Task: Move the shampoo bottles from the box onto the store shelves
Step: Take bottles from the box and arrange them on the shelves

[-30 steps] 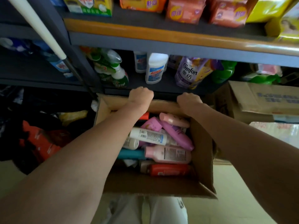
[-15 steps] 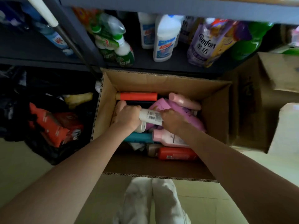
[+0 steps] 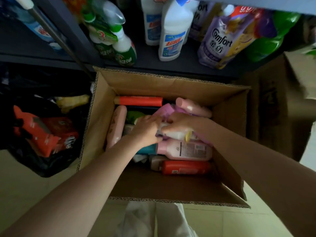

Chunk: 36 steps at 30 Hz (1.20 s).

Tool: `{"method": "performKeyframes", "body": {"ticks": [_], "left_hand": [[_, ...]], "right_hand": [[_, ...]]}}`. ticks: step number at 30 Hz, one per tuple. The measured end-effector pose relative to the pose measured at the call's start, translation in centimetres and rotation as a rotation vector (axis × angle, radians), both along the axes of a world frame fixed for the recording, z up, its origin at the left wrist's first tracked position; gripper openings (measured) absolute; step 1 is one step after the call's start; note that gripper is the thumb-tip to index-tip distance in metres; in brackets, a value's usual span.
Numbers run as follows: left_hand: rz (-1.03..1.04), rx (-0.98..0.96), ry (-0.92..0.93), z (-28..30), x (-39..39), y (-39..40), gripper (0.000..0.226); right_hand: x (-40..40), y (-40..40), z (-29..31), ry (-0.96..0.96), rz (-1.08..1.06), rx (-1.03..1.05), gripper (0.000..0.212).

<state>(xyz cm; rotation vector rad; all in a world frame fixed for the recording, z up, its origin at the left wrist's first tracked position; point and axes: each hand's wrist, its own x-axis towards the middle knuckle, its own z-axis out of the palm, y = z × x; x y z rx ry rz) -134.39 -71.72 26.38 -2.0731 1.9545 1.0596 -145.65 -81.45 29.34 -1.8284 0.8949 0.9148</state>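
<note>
Brown corrugated box [image 3: 171, 82] holding pink bottle [image 3: 184, 150] and red bottle [image 3: 185, 167] nearer the wearer than the grip, orange-red tube [image 3: 140, 101] beyond it, salmon-pink bottle [image 3: 116, 127] left; white bottle [image 3: 174, 29] with blue label on dark shelf [image 3: 188, 57].

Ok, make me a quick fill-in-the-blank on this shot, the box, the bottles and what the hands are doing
1. Both hands, the left hand and the right hand, reach into the open ____ box.
2. The flat bottle with the printed label, just below the hands, is ____ in colour.
3. The purple pouch on the shelf behind the box bears the word ____.
4. The bottle nearest the person in the box is ____.

Missing words: cardboard; pink; Comfort; red
</note>
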Motion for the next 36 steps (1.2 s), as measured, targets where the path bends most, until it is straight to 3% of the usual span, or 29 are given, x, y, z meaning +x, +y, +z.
{"method": "performKeyframes", "body": {"ticks": [3,5,7,9,14,18,20,24,28,32,36], "left_hand": [[0.143,0.007,0.035,0.1,0.0,-1.4,0.050],[0.178,0.058,0.034,0.6,0.8,-1.5,0.049],[0.191,0.059,-0.041,0.8,2.0,-0.9,0.044],[0.212,0.067,-0.077,0.9,3.2,0.2,0.045],[0.395,0.164,0.047,0.6,4.8,1.7,0.051],[0.534,0.233,0.211,1.1,4.2,1.9,0.046],[0.594,0.237,0.315,2.2,3.6,1.7,0.041],[0.655,0.236,0.432,5.9,2.8,0.7,0.032],[0.693,0.211,0.528,11.3,3.8,-0.3,0.060],[0.670,0.188,0.746,20.4,4.2,-1.6,0.030],[0.538,0.160,0.900,30.0,5.1,-3.4,0.021]], "right_hand": [[0.3,-2.0,1.2,-0.149,-0.153,-0.103,0.015],[0.1,-2.8,0.3,-0.243,-0.281,-0.350,0.015],[-0.1,-3.0,-1.5,-0.174,-0.136,-0.584,0.029],[-0.4,-2.7,-3.3,-0.011,0.060,-0.582,0.041],[-0.3,-2.3,-4.9,0.204,0.301,-0.647,0.061],[-1.3,-1.4,-4.3,0.277,0.495,-0.726,0.053],[-1.4,-1.4,-2.8,0.227,0.468,-0.673,0.046],[-0.4,-1.9,2.6,0.126,0.404,-0.661,0.038],[0.9,-3.6,10.7,-0.008,0.138,-0.561,0.034],[1.1,-4.5,21.3,-0.153,-0.107,-0.409,0.021],[0.9,-4.7,34.3,-0.292,-0.234,-0.522,0.020]]}}
